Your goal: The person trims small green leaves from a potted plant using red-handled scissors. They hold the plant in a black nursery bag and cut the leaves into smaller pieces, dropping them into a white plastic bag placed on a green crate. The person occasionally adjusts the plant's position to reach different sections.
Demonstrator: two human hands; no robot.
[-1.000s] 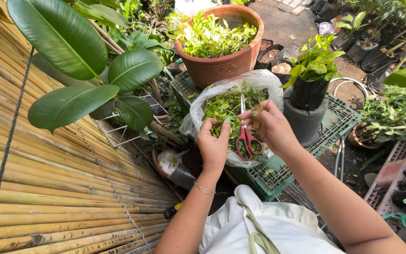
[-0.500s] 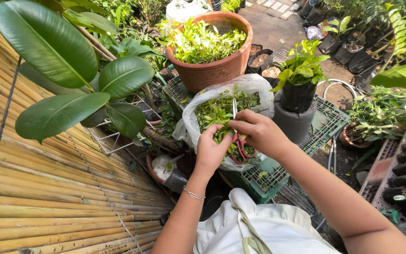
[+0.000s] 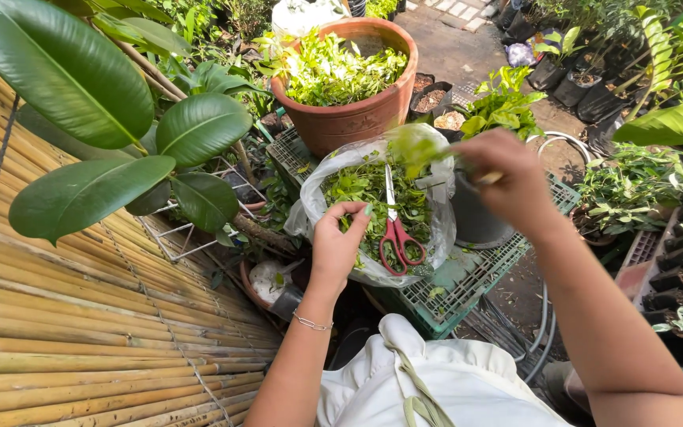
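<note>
My left hand (image 3: 335,247) rests on the near rim of the plastic bag (image 3: 319,183), fingers curled over its edge and touching the green cuttings (image 3: 361,188) inside. The red-handled scissors (image 3: 394,231) lie loose on the cuttings, blades pointing away from me. My right hand (image 3: 509,178) is raised above the bag's far side, fingers pinched on a blurred leafy sprig (image 3: 414,147). The bag sits on a green crate (image 3: 468,277), just in front of a terracotta pot (image 3: 357,119).
</note>
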